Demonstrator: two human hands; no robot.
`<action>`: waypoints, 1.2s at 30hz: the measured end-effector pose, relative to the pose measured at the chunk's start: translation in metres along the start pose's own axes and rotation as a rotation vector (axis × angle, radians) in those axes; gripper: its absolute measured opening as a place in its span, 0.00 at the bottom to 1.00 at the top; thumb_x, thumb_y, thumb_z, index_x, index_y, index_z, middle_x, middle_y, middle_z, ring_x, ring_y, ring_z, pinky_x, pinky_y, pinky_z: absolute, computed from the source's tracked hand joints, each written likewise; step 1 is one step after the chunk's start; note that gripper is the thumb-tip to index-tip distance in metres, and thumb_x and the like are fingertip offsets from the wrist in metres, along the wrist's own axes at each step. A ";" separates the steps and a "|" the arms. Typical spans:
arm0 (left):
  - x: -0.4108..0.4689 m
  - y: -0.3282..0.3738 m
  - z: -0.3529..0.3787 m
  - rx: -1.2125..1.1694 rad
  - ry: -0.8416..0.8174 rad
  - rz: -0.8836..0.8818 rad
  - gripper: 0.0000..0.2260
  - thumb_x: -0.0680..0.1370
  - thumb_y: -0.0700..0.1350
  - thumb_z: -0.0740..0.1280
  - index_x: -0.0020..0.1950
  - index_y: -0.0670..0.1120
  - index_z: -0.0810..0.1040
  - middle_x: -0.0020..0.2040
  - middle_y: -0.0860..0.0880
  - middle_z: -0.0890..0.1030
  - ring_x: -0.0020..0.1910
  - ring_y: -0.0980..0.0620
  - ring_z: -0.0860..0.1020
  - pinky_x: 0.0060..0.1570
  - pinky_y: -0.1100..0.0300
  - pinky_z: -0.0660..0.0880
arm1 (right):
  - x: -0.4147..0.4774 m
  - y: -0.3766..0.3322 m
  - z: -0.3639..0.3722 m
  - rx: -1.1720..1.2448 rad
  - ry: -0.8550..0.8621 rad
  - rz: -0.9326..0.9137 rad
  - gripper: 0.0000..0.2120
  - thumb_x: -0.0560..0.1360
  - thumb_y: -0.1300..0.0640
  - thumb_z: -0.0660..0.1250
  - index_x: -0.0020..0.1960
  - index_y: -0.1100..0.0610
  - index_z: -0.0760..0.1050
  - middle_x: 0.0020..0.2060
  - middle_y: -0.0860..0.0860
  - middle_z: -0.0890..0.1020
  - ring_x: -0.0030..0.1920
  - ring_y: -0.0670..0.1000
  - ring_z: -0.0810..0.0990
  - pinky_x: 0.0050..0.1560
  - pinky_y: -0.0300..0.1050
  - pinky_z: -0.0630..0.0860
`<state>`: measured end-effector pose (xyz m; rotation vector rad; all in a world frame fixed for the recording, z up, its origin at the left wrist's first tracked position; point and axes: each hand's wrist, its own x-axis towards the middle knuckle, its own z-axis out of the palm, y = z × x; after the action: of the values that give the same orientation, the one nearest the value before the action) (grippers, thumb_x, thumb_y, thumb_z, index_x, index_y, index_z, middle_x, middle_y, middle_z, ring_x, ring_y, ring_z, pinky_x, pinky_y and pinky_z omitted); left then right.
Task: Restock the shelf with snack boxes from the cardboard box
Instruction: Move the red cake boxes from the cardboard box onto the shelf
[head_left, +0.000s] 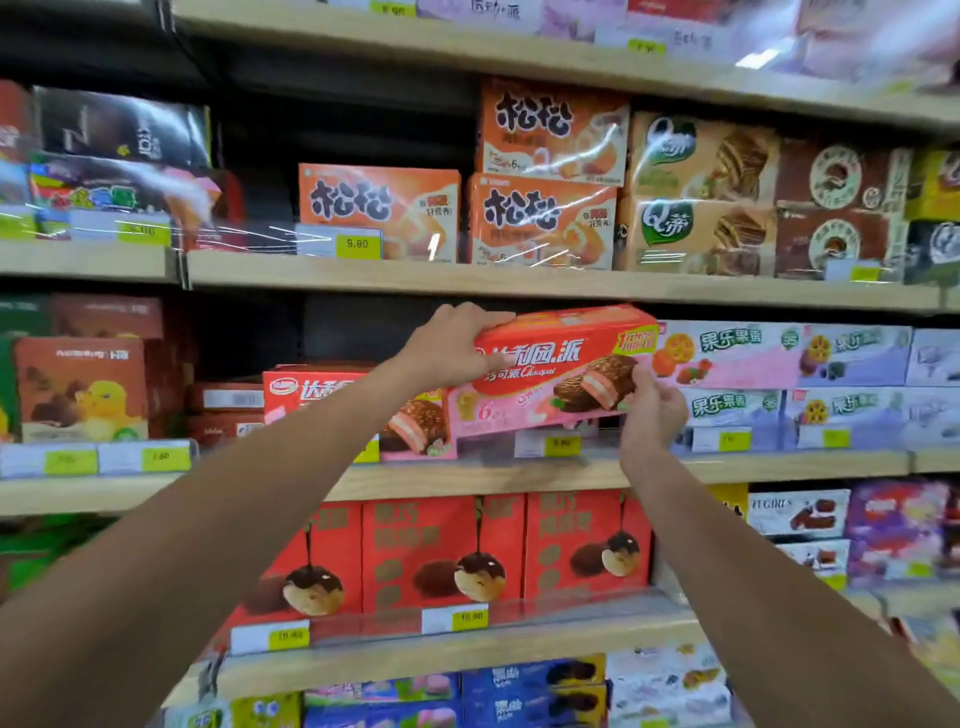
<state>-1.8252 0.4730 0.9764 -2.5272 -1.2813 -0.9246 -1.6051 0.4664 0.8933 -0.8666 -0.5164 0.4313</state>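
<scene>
A red-and-pink snack box (550, 371) with a chocolate pie picture hangs tilted in front of the middle shelf (493, 475), its right end raised. My left hand (452, 345) grips its upper left corner. My right hand (652, 410) holds its lower right corner from below. A matching snack box (332, 402) stands on the shelf just left of it, partly behind my left forearm. The cardboard box is out of view.
Pink and purple boxes (779, 374) are stacked right of the held box. Orange boxes (540, 218) fill the shelf above. Red boxes (441, 551) line the shelf below. A dark gap (332, 332) lies behind and above the standing box.
</scene>
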 end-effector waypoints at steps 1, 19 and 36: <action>0.005 0.001 0.005 0.027 0.017 0.016 0.28 0.74 0.59 0.66 0.72 0.58 0.64 0.66 0.49 0.71 0.66 0.46 0.66 0.64 0.48 0.68 | 0.007 0.003 0.000 -0.088 0.013 -0.057 0.07 0.74 0.54 0.68 0.41 0.55 0.71 0.45 0.55 0.77 0.46 0.52 0.74 0.48 0.46 0.73; 0.040 -0.010 0.046 0.085 -0.012 0.056 0.26 0.75 0.59 0.65 0.72 0.59 0.63 0.67 0.53 0.71 0.66 0.50 0.66 0.60 0.48 0.68 | 0.008 0.015 0.031 -0.852 -0.192 -0.886 0.19 0.68 0.61 0.62 0.58 0.61 0.75 0.59 0.58 0.75 0.63 0.60 0.68 0.66 0.59 0.65; 0.046 -0.035 0.070 0.118 -0.229 -0.029 0.28 0.76 0.59 0.64 0.73 0.52 0.63 0.69 0.50 0.72 0.66 0.49 0.72 0.64 0.51 0.70 | 0.014 0.057 0.044 -1.059 -0.481 -0.779 0.20 0.73 0.54 0.63 0.64 0.59 0.72 0.63 0.56 0.72 0.68 0.58 0.64 0.69 0.57 0.59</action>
<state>-1.8005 0.5538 0.9432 -2.5849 -1.3929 -0.5581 -1.6278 0.5332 0.8748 -1.4636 -1.5283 -0.4346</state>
